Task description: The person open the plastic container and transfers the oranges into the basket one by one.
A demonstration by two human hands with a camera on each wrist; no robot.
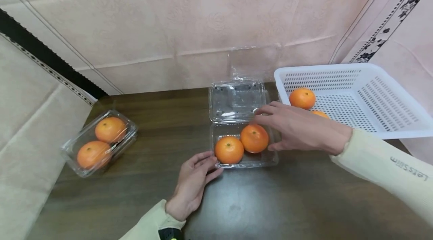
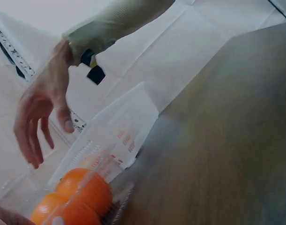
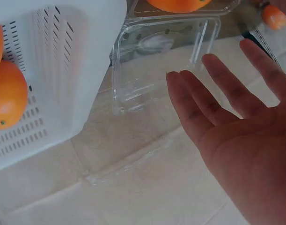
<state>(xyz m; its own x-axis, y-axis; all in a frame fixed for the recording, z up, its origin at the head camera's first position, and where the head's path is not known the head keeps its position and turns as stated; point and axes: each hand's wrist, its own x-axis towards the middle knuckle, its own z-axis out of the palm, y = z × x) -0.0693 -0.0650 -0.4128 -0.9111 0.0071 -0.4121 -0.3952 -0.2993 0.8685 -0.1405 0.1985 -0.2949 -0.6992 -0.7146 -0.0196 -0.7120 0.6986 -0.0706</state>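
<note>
A clear plastic clamshell box point(image 1: 250, 163) stands on the table with its lid point(image 1: 236, 101) folded back. Two oranges sit side by side in it, a left orange point(image 1: 229, 150) and a right orange point(image 1: 254, 138). My left hand point(image 1: 194, 180) holds the box's front left corner between thumb and fingers. Above the right side of the box hovers my right hand point(image 1: 291, 127), fingers spread and nothing in them. In the right wrist view, the right hand point(image 3: 245, 122) shows its palm, apart from the lid point(image 3: 161, 65).
On the right, a white perforated basket point(image 1: 399, 93) holds an orange point(image 1: 302, 98) and another partly hidden behind my right hand. A closed clamshell box point(image 1: 118, 150) with two oranges lies at the left of the table. A cloth-covered wall point(image 1: 169, 26) rises behind.
</note>
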